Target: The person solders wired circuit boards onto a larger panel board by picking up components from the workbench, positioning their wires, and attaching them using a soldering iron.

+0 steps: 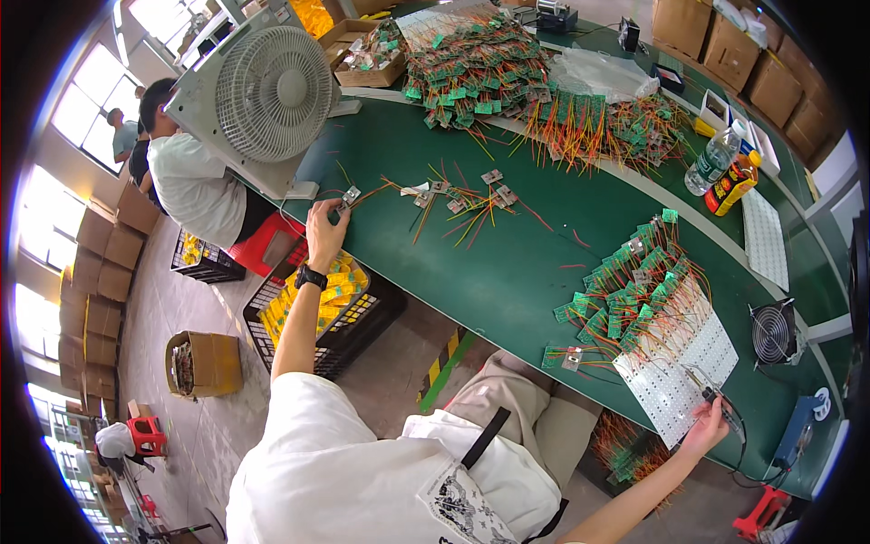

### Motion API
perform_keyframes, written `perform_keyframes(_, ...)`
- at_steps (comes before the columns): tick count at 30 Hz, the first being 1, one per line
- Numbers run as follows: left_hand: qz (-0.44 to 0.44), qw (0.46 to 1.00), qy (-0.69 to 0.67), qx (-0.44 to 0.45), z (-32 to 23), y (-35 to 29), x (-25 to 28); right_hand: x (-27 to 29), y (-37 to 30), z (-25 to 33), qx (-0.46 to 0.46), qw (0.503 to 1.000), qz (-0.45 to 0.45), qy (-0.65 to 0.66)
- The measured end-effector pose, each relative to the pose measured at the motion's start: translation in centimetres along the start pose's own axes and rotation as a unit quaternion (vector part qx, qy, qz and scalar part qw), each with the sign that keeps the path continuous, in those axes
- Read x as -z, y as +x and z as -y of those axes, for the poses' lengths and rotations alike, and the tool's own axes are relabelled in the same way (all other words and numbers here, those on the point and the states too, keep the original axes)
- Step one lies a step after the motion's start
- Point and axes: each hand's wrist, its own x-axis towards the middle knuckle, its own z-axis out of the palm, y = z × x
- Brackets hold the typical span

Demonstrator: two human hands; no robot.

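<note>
At the left end of the green table, my left hand pinches a small grey part with thin wires near the table edge. Several like it, small grey wired parts, lie loosely to its right. Low on the right, my right hand is closed around a soldering iron, whose dark cable trails off to the right. The iron is over a white perforated board. Along that board's far side lies a pile of green circuit boards with red and yellow wires.
A white fan stands at the table's left end. A large heap of wired circuit boards lines the back. Bottles stand at right, beyond a small black fan and a blue soldering station. Below left sits a black crate of yellow packets.
</note>
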Motion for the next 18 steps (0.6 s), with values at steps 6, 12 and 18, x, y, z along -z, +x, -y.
perform_keyframes(6,-0.007,0.998,-0.069,0.002,-0.9,-0.6,0.8,0.2,0.1,-0.3,-0.003,1.000,0.002,0.005)
perform_keyframes(12,0.010,0.991,-0.128,0.039,-2.7,-2.0,0.6,0.0,0.1,-0.2,-0.001,1.000,-0.007,0.000)
perform_keyframes(18,-0.037,0.999,0.009,0.007,-1.3,1.9,-1.6,0.4,0.1,-0.1,-0.009,1.000,0.015,0.007)
